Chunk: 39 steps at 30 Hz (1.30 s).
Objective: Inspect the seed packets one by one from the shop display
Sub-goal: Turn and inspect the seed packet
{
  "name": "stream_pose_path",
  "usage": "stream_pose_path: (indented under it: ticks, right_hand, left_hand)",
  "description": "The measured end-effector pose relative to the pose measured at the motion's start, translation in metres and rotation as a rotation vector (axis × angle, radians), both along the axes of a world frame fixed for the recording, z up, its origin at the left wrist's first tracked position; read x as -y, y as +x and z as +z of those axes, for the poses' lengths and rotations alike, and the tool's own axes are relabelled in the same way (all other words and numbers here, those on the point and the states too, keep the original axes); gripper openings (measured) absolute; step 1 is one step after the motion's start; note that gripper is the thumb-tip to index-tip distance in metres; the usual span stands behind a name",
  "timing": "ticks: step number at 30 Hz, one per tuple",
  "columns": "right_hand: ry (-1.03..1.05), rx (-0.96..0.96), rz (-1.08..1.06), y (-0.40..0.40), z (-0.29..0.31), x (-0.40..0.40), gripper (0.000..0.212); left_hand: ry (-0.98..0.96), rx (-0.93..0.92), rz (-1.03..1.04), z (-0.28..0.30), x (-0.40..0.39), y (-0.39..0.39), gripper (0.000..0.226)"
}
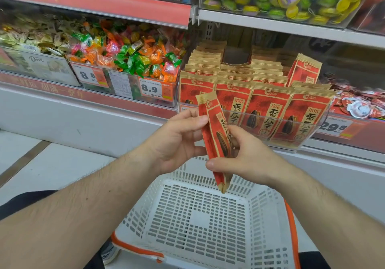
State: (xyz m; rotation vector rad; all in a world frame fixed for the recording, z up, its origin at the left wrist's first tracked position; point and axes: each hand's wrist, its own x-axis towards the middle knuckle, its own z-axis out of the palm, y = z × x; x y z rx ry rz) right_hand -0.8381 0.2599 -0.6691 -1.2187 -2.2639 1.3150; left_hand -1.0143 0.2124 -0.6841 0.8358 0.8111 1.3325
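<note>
Shop shelf fills upper frame; clear bin (308,131) centre-right holds rows of red seed packets (268,112). White basket (200,216) lower centre. One seed packet (214,135) mid-frame, edge-on, tilted: left hand (179,141) pinches upper edge, right hand (243,156) grips lower half; bottom end sticks out below right hand, above basket.

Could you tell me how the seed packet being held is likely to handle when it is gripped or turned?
The seed packet looks like thin paper, bowed between the left hand and right hand, so it is probably pliable rather than stiff. It seems light, since fingertips alone carry it. Its matte surface probably grips well. It is flat, so it should not roll.
</note>
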Motion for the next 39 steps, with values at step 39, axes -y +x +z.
stream_pose_path:
  ticks: [39]
  right_hand:
    - [-0.550,-0.862,-0.531,0.025,0.070,-0.050,0.012]
  left_hand:
    - [0.166,-1.063,0.290,0.090,-0.078,0.007,0.032]
